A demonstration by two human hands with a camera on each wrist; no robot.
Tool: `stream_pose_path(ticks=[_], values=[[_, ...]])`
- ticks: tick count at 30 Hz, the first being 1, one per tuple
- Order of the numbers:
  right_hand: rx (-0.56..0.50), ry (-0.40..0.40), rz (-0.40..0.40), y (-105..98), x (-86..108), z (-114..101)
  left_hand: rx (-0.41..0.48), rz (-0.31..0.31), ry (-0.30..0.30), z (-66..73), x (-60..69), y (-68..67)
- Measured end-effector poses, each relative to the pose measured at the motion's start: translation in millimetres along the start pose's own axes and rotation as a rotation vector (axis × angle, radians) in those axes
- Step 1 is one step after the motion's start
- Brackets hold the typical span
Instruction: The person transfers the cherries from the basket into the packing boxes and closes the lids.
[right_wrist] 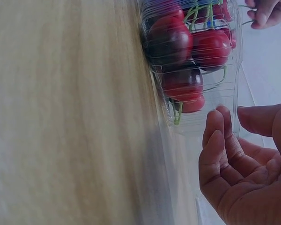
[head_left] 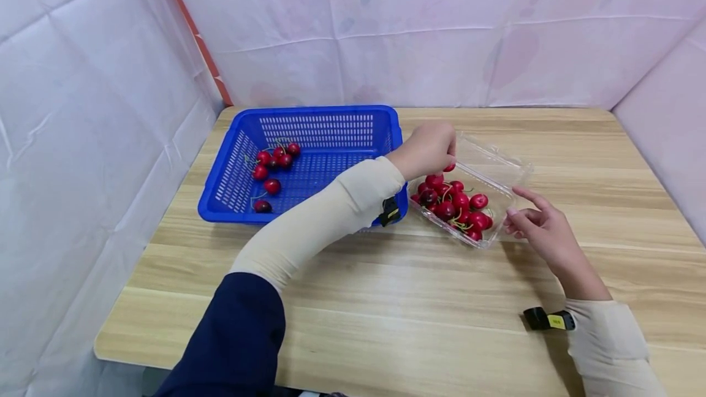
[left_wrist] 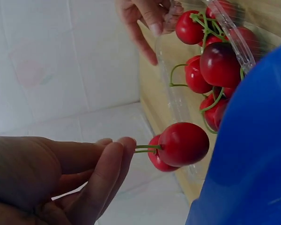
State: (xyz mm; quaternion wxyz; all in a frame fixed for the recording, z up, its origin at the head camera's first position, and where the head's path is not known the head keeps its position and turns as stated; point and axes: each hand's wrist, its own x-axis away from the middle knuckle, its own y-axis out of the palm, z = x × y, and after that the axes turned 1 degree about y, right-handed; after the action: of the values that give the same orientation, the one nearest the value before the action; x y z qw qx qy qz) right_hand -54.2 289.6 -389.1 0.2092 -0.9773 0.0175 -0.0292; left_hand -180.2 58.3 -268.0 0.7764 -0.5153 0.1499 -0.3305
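My left hand (head_left: 427, 149) is above the clear plastic box (head_left: 499, 204), pinching thin green stems. From those stems hang two red cherries (left_wrist: 183, 144), best seen in the left wrist view, where thumb and fingertips meet on the stems. Many red and dark cherries (head_left: 460, 202) with stems lie piled in the box. At the box's right side is my right hand (head_left: 543, 231); in the right wrist view its thumb and fingertips (right_wrist: 215, 119) stand on either side of the clear wall, holding its edge. The palm side of my left hand is hidden in the head view.
A blue slotted basket (head_left: 314, 110) stands left of the box, its right end beside it. Several cherries (head_left: 272, 186) lie in its left part. The box's clear lid (head_left: 496, 161) is folded back behind it. Pale sheets (head_left: 413, 35) hang around the wooden table (head_left: 408, 305).
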Motion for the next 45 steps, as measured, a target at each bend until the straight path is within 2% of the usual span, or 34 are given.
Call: stream_pose_path(ticks=[8, 11, 15, 19, 22, 34, 37, 41, 45], values=[[0.02, -0.004, -0.007, 0, -0.8, -2, -0.143, 0.044, 0.023, -1.1, -6.1, 8.2], [0.025, -0.002, -0.006, 0, -0.4, -3, -0.16, 0.016, 0.019, 1.9, -5.6, 9.4], [0.032, -0.001, -0.007, 1, 0.3, -4, -0.158, -0.046, 0.008, 5.1, -2.6, 10.8], [0.031, -0.005, -0.01, 1, 0.2, -2, -0.19, -0.095, 0.022, 6.1, 0.9, 11.0], [0.035, -0.004, -0.007, 1, -0.2, -2, -0.227, -0.161, 0.033, 7.0, 2.5, 11.5], [0.035, -0.004, -0.012, 1, 0.3, -1, -0.244, -0.467, -0.036, 6.9, -2.4, 12.0], [0.033, -0.005, -0.013, 1, 0.4, 0, -0.24, -0.509, -0.036, 6.5, -3.2, 12.1], [0.034, -0.001, -0.012, 1, 0.2, 1, -0.247, -0.489, -0.003, 7.3, -2.2, 13.2], [0.03, 0.003, -0.015, 1, 0.4, 1, -0.239, -0.378, 0.074, 7.9, 0.5, 10.2]])
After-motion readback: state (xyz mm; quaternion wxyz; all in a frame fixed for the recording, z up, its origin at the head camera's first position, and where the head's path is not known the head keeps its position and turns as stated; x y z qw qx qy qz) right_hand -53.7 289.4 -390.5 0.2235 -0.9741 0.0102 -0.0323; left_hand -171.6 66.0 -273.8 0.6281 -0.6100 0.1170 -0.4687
